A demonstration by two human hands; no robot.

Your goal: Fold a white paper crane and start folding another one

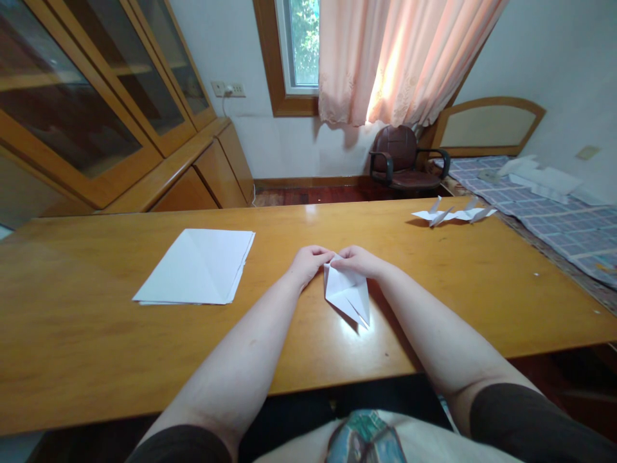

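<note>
A folded sheet of white paper [348, 289], kite-shaped with a split lower point, lies over the table in front of me. My left hand [311, 262] pinches its upper left corner between thumb and fingers. At the top edge, my right hand [359, 260] is closed on the same paper, thumb on the near face. Both sets of fingertips almost meet at the paper's top, and they hide part of it. The split tips point down toward me.
On the left of the wooden table [279, 334] lies a stack of white paper sheets [197, 267]. Folded paper cranes [453, 214] stand at the far right edge. Beyond are a brown office chair [402, 157], a bed [540, 199] and a glass-door cabinet [144, 128].
</note>
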